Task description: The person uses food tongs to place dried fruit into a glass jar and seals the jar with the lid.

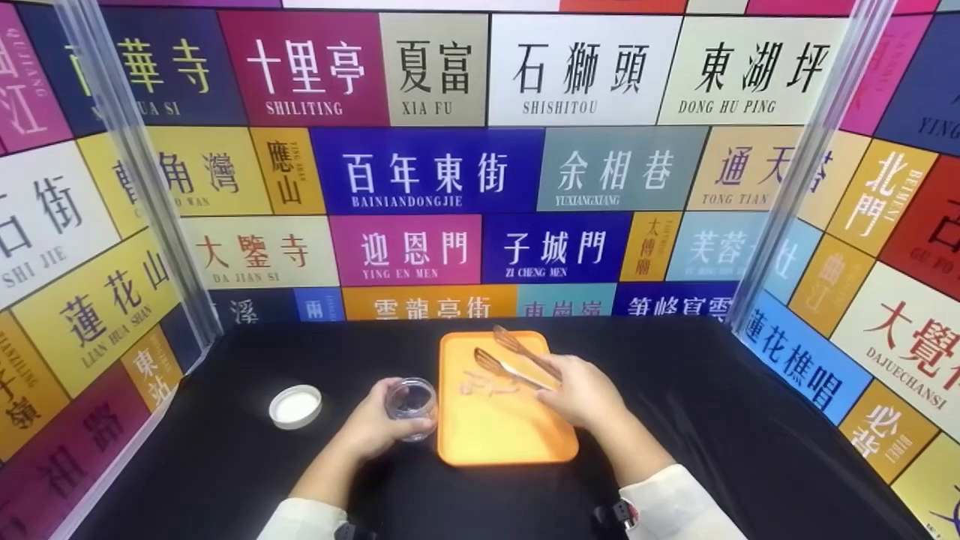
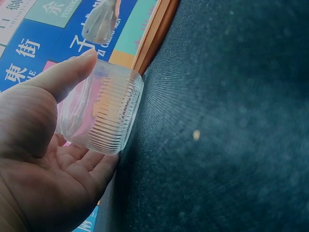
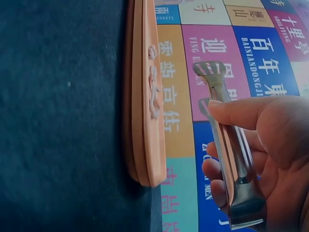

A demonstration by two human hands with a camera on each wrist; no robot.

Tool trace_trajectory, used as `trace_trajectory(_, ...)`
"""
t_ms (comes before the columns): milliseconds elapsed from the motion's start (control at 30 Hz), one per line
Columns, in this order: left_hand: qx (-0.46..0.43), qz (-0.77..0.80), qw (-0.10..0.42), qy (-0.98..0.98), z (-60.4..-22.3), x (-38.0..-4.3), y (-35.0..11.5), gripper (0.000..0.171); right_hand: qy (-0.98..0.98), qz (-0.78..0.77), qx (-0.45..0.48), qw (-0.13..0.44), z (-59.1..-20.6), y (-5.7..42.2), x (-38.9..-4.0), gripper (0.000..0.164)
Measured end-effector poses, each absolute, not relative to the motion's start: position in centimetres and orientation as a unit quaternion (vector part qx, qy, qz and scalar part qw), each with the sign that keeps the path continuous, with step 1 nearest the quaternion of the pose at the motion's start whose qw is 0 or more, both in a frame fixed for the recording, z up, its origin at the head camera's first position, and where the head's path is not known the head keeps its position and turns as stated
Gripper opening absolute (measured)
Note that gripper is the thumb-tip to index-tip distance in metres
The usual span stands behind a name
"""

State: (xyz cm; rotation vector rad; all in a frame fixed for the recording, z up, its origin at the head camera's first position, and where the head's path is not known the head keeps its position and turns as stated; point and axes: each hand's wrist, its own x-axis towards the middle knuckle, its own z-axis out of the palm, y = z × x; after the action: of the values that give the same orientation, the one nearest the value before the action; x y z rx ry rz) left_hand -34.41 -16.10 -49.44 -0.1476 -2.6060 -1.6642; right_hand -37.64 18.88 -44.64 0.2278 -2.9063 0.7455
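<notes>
My left hand [image 1: 382, 421] grips a clear glass jar [image 1: 411, 409] beside the left edge of an orange tray [image 1: 510, 442]. The left wrist view shows the ribbed wall of the jar [image 2: 111, 108], with the thumb on one side and fingers on the other. Over the tray, my right hand [image 1: 589, 390] holds metal tongs [image 1: 517, 371], their slotted ends apart and pointing to the far left. In the right wrist view the tongs [image 3: 234, 164] lie between thumb and curled fingers, nothing between their tips. Small pale pinkish strips [image 1: 487, 384] lie on the tray below the tongs.
A round white lid [image 1: 295, 406] lies on the black cloth [image 1: 225, 465] left of the jar. Walls of coloured panels with lettering [image 1: 427, 169] enclose the table at the back and sides, with clear posts [image 1: 795, 165] at the corners.
</notes>
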Motion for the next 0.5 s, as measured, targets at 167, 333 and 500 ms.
trace_trajectory(167,-0.048,-0.534,0.025,-0.844,-49.4,-34.4,-16.1,0.097,-0.964,0.256,0.056,0.046,-44.4,19.6,-37.9,0.065)
trace_trajectory(333,-0.047,-0.533,0.024,-0.845,-49.4,-34.4,-16.1,0.098,-0.964,0.257,0.052,0.04,-44.4,20.3,-38.2,0.066)
trace_trajectory(500,-0.045,-0.535,0.021,-0.843,-49.5,-34.5,-16.0,0.098,-0.966,0.253,0.05,0.031,-45.0,20.9,-38.6,0.066)
